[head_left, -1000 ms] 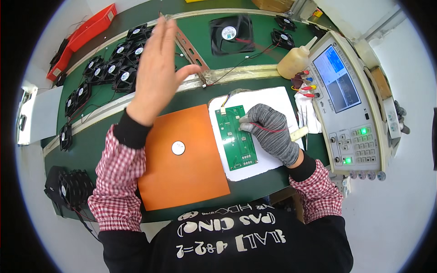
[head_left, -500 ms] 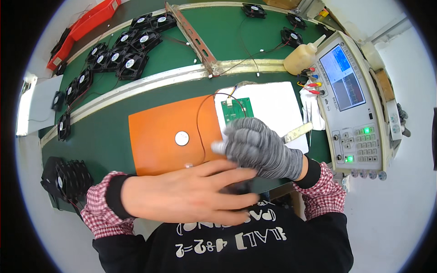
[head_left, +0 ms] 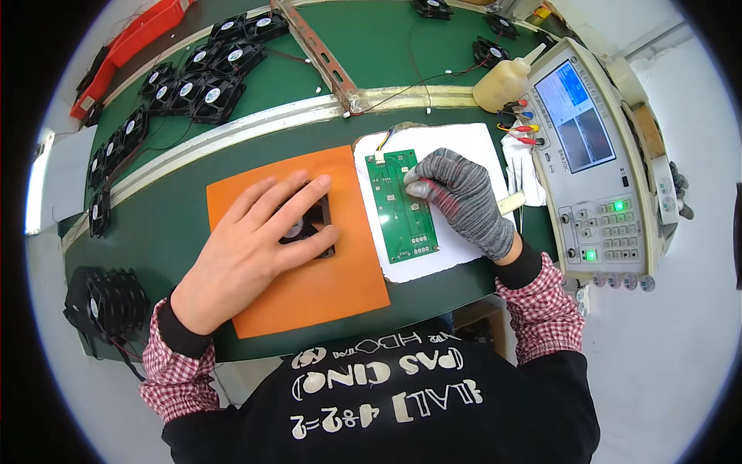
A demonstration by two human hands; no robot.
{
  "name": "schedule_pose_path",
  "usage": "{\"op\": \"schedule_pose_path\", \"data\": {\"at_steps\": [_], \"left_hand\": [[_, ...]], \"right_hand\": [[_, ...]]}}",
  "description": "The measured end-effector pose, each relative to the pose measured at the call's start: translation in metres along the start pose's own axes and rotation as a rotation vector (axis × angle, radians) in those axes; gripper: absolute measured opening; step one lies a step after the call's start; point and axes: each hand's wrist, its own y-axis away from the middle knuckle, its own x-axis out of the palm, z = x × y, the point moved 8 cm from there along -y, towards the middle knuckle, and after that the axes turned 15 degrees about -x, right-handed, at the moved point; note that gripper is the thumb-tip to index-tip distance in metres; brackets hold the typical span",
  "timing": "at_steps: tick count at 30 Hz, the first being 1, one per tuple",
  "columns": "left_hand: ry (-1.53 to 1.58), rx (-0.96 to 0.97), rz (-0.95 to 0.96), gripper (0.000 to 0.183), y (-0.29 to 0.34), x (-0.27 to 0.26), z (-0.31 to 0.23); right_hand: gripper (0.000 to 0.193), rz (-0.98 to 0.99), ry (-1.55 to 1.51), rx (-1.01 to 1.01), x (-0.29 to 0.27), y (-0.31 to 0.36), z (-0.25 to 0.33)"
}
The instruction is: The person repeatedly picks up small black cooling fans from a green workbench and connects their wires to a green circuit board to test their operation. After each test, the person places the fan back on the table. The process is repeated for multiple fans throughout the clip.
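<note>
My bare left hand [head_left: 259, 232] rests over a black square cooling fan [head_left: 318, 224] on an orange mat [head_left: 340, 290]. Its thumb and fingers lie around the fan's frame, hiding much of it. Beside the mat, a green circuit board [head_left: 398, 213] lies on a white sheet [head_left: 464, 143], with a white plug and coloured wires at its far end. My right hand [head_left: 464, 197], in a grey striped knit glove, is over the board's right edge. Its thumb and fingertips are pinched together at the board; whatever is between them is hidden.
A bench test meter [head_left: 583, 155] with a lit screen stands at the right, beside a cream squeeze bottle [head_left: 501, 89] and tweezers [head_left: 519, 182]. A yellowish handle [head_left: 512, 203] shows beside my glove. Several black fans [head_left: 212, 97] lie at the far left; others [head_left: 116, 301] are stacked near left.
My left hand has moved away from the right hand and onto the mat, where a fan now sits beneath it. My right hand has shifted up and right, uncovering the board.
</note>
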Motion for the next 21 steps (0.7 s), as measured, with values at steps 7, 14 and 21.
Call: {"op": "schedule_pose_path", "data": {"at_steps": [7, 14, 21], "left_hand": [[0.658, -0.403, -0.057, 0.069, 0.009, 0.012, 0.062], [0.486, -0.297, 0.077, 0.108, 0.005, 0.034, 0.027], [0.438, -0.291, -0.065, 0.1, 0.006, 0.014, 0.022]], "right_hand": [[0.012, 0.034, 0.058, -0.039, 0.006, -0.003, 0.0], [0.011, 0.111, 0.469, -0.199, 0.014, -0.009, 0.032], [0.014, 0.125, 0.343, -0.132, 0.016, -0.005, 0.016]]}}
